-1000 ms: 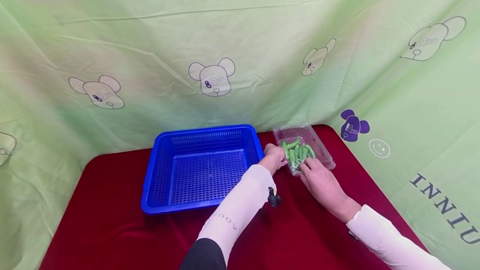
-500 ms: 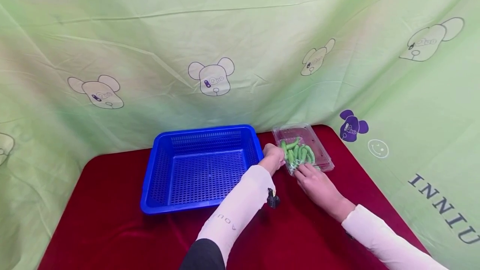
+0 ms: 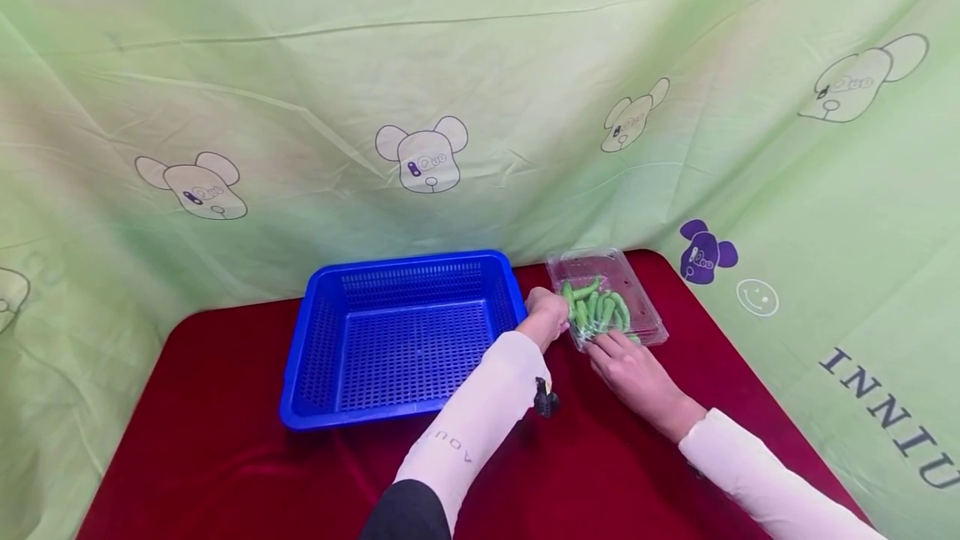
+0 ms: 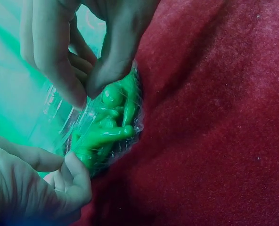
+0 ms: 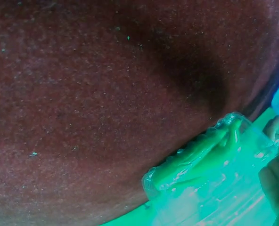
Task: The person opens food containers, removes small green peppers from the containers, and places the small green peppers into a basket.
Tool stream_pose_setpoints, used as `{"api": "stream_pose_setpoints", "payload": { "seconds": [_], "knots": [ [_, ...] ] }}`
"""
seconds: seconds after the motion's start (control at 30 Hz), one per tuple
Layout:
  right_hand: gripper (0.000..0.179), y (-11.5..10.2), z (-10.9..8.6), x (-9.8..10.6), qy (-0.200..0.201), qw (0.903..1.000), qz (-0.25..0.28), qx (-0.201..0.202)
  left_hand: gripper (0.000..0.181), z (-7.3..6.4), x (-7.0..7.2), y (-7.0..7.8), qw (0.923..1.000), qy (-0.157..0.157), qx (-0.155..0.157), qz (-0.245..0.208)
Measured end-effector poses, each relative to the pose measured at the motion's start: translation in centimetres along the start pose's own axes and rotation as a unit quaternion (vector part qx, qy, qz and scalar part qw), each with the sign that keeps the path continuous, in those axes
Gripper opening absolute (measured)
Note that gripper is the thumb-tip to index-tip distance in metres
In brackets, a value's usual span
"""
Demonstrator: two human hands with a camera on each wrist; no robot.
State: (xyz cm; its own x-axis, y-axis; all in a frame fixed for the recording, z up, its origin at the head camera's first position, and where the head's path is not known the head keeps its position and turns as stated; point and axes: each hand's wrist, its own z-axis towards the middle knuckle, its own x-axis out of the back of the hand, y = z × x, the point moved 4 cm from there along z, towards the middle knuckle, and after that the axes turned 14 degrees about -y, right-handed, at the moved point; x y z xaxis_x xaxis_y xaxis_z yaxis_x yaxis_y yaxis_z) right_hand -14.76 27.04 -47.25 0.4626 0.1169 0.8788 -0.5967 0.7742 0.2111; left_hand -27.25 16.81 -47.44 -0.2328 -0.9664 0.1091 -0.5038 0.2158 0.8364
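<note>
Shiny green peppers (image 3: 603,308) lie under clear plastic in a see-through plastic box (image 3: 637,290); the left wrist view shows the peppers (image 4: 104,136) close up. My left hand (image 3: 547,313) is at the box's left side, and thumb and finger of the left hand (image 4: 40,183) pinch clear plastic film (image 4: 76,125), which looks creased and drawn tight. At the near edge my right hand (image 3: 632,369) has thumb and fingertips bent together on the film; the right hand (image 4: 83,47) also shows at the top of the left wrist view. Its exact hold is partly hidden.
An open blue plastic basket (image 3: 416,357) with slotted walls stands left of the box, close to my left forearm. Dark red cloth (image 3: 585,473) covers the table. A light green printed curtain (image 3: 525,107) hangs behind and at both sides.
My right hand has drawn back slightly left and toward me along the near edge of the box, uncovering more peppers. The left hand has stayed nearly still.
</note>
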Motion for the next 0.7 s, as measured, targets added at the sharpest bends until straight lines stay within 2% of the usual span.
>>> {"api": "stream_pose_setpoints", "payload": {
  "seconds": [0.2, 0.4, 0.6, 0.7],
  "knots": [
    [0.040, -0.1, 0.3, -0.4, 0.022, 0.9996, -0.003, -0.015, 0.014, 0.1, 0.1, 0.0, 1.0000, -0.001, -0.006, 0.004],
    [0.024, -0.1, 0.4, -1.1, 0.030, 0.9984, 0.001, -0.048, 0.015, 0.1, 0.2, -0.2, 0.9999, 0.001, -0.012, -0.003],
    [0.029, 0.0, 0.0, -1.5, 0.051, 0.9959, 0.011, -0.074, 0.020, 0.1, 0.1, -0.4, 0.9990, 0.008, -0.028, -0.033],
    [0.026, 0.2, 0.0, -1.2, 0.086, 0.9925, 0.018, -0.085, 0.019, 0.1, 0.1, -0.5, 0.9993, 0.011, -0.029, -0.020]
  ]
}}
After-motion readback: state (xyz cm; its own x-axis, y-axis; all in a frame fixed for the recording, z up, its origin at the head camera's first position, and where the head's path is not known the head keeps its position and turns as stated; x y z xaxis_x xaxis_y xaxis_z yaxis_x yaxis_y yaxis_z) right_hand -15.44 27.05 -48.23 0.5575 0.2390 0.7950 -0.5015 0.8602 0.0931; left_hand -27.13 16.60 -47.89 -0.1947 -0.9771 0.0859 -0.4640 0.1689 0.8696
